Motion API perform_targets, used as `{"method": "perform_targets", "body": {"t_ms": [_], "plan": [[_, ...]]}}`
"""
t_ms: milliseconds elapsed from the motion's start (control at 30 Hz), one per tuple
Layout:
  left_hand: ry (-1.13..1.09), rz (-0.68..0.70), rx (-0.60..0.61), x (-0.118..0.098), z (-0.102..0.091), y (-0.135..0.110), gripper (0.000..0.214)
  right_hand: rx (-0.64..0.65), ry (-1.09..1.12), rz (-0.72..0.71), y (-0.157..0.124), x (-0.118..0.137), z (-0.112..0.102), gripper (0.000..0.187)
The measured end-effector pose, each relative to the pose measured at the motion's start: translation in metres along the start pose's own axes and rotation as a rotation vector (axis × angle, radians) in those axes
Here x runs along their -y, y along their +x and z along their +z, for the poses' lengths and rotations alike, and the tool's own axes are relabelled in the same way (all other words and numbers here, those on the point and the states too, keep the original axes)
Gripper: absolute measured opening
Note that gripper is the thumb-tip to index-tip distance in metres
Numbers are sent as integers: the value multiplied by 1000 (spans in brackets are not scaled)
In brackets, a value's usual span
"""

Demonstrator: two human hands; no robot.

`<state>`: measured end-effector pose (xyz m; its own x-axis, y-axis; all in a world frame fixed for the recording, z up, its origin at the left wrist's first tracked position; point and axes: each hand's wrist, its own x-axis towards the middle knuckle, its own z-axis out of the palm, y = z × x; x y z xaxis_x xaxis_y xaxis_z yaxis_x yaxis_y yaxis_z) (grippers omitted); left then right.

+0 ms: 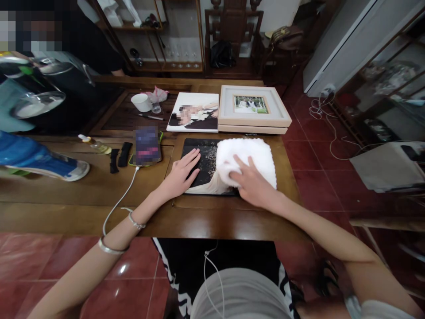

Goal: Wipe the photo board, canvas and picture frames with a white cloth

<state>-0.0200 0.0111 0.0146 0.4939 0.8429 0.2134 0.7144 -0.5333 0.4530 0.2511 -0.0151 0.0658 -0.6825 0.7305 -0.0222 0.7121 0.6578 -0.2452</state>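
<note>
A black photo panel [207, 166] lies flat near the table's front edge, with a pale dress-like shape along its lower part. My left hand [182, 173] rests on the panel's left side, fingers stretched out and holding nothing. Over the right side of the panel lies a fluffy white cloth [255, 155]. My right hand [250, 179] presses into this cloth, some fingers extended over it and others sunk in its folds. Part of the panel is hidden beneath the cloth.
Behind the panel are a white photo print [195, 126] and a framed photo [282, 119]. To the left lie a phone [146, 146] on a charging cable [124, 200], a dropper bottle [99, 145] and a blue packet [40, 155]. A white cup [141, 103] stands farther back. A person [96, 44] is across the table.
</note>
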Motion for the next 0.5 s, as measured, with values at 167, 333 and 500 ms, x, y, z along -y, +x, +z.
{"method": "perform_targets", "body": {"t_ms": [167,333,500], "plan": [[15,-11,22,-3,-3,1,52,74,82,-170,-41,44,9,48],[15,-15,15,-3,-2,1,52,84,59,-151,-25,33,2,48],[4,2,-8,0,0,0,52,40,-24,-24,30,-4,-11,53]]}}
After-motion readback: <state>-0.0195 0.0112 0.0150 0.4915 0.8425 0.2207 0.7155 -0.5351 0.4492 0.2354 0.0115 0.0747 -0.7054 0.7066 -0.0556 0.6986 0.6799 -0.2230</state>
